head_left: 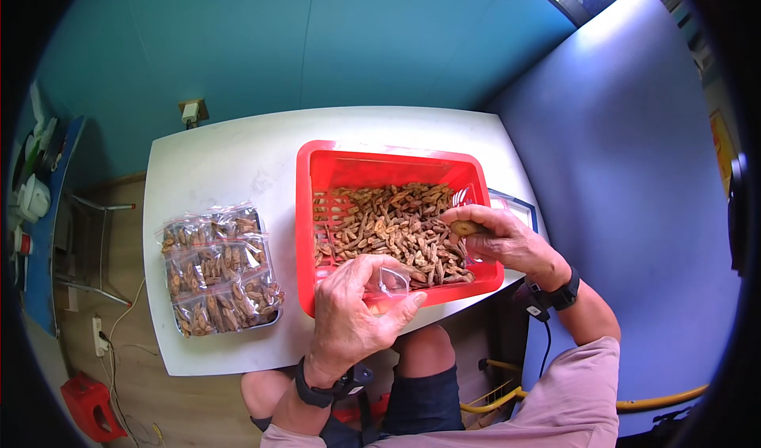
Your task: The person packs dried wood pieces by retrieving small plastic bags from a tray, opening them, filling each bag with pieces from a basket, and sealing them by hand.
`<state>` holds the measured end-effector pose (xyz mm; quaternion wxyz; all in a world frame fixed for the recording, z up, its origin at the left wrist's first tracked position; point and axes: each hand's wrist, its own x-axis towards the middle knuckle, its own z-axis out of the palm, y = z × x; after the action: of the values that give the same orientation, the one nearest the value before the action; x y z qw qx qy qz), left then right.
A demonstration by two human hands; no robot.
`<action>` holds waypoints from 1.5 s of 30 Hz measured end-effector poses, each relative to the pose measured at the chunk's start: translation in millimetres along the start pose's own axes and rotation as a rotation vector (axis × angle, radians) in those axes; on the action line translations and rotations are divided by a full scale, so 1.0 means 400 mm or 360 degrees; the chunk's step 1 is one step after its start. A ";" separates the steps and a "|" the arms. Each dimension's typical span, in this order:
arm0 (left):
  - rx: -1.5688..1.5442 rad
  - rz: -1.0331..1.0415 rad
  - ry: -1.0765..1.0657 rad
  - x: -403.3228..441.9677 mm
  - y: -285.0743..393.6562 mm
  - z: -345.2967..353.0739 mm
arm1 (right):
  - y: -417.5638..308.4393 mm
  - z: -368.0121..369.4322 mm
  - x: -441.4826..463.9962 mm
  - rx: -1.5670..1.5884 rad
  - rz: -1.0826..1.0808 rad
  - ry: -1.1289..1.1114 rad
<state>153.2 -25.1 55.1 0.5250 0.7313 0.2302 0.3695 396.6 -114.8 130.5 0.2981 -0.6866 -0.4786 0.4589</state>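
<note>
My left hand (pixel 353 313) is closed on a small clear plastic bag (pixel 390 281) at the front edge of a red plastic basket (pixel 304 234). The bag's mouth faces up, and I cannot make out anything inside it. Over the basket's right side, my right hand (pixel 519 246) pinches a brown dried piece (pixel 466 227) between thumb and fingers. Many similar long, wrinkled brown pieces (pixel 396 230) lie heaped in the basket. Clear plastic (pixel 462 198) shows by its right wall, partly hidden by my right hand.
Left of the basket, a tray (pixel 272 321) bears rows of filled zip bags (pixel 218 269) on the white table (pixel 273 151). A blue-grey panel (pixel 618 170) stands at the right. A red container (pixel 91 407) and cables are on the floor at left.
</note>
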 end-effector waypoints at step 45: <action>0.0152 0.0080 0.0008 0.000 -0.011 0.011 | -0.138 0.111 0.067 -0.0574 -0.0601 -0.0286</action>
<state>157.1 -26.1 50.1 0.4794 0.7602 0.2305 0.3730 337.8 -71.2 150.4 0.2075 -0.5839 -0.6966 0.3615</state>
